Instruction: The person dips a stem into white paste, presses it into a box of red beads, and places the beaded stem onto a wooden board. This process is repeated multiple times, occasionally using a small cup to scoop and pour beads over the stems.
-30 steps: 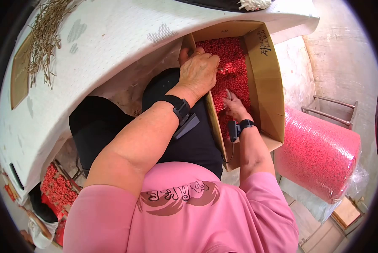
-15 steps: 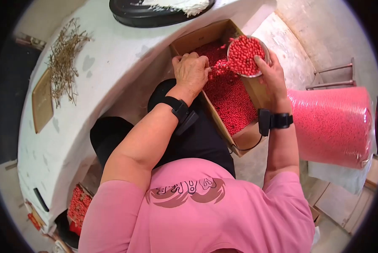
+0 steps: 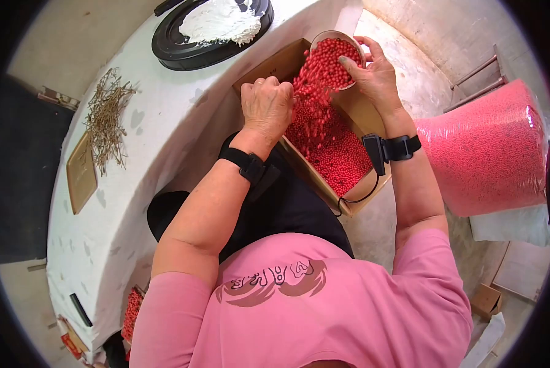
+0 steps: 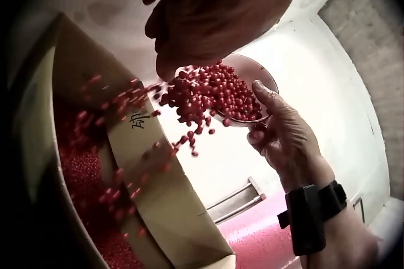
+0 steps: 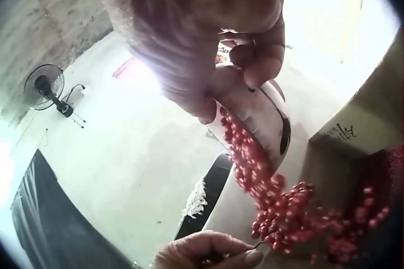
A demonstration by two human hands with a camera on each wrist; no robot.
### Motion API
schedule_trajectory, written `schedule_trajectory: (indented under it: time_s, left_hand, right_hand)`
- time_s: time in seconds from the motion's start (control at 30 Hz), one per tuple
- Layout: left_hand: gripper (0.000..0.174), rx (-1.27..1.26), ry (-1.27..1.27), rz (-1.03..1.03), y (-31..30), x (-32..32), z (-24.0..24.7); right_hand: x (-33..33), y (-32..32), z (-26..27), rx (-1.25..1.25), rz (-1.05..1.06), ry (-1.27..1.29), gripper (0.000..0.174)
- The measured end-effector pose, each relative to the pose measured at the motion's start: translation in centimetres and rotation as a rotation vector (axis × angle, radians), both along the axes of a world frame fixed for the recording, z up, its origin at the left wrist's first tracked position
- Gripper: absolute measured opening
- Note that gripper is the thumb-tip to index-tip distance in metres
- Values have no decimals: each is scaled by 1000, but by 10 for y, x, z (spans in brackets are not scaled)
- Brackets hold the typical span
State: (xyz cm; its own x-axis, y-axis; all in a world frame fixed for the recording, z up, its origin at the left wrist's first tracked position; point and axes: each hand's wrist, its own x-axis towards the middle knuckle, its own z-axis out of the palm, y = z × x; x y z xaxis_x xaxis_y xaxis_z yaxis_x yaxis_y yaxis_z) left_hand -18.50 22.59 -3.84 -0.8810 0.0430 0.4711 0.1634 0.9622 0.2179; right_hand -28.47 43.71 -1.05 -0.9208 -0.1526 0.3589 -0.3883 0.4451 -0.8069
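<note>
My right hand (image 3: 376, 76) grips a round bowl (image 4: 252, 70) by its rim, thumb over the edge. The bowl is tilted, and red berries (image 5: 249, 155) pour out of it. Below is a long cardboard box (image 3: 364, 116) holding a deep layer of small red berries (image 3: 342, 165). Beside the falling stream, over the box's near-left side, my left hand (image 3: 266, 107) has its fingers curled. The right wrist view shows its thumb and finger pinching a thin stem (image 5: 259, 244); the stem's far end meets the berry stream.
A white-covered table (image 3: 146, 122) curves along the left, bearing a black round tray (image 3: 164, 52) of white powder (image 3: 219, 23), dry twigs (image 3: 106, 116) and a brown board (image 3: 81, 175). On the right stands a large clear bag (image 3: 483, 150) of red berries.
My right hand came up out of the box with a full bowl, moved left over the box and tipped it. My left hand stays near the box's edge, still pinching.
</note>
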Motion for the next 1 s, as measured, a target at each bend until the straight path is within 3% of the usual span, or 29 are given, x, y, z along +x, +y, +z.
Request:
schedule_trajectory:
  time_s: [0.17, 0.27, 0.5, 0.57, 0.7, 0.83, 0.9, 1.0]
  left_hand:
    - [3, -181, 56, -117, -4, -11, -10]
    - [5, -111, -18, -100, -3, -16, -24]
    - [14, 370, -420, -90, -2, -21, -33]
    - [16, 588, -583, -74, -4, -22, -33]
    - [18, 884, -647, -41, -9, -18, -49]
    - [14, 956, -559, -45, -9, 0, -46]
    - [16, 841, -469, 8, -6, 10, -40]
    - [17, 738, -390, 54, 0, 21, -24]
  right_hand:
    - [-6, 2, -10, 65, -15, 44, 57]
    - [-4, 3, -11, 146, -43, 124, 58]
    - [18, -6, -1, 303, -94, 390, 57]
    - [20, -4, -6, 322, -126, 376, 56]
    - [26, 10, -43, 432, -197, 299, 55]
    - [25, 43, -130, 378, -128, -197, 56]
    - [40, 40, -137, 324, -123, -637, 57]
    - [45, 43, -166, 334, -91, -775, 60]
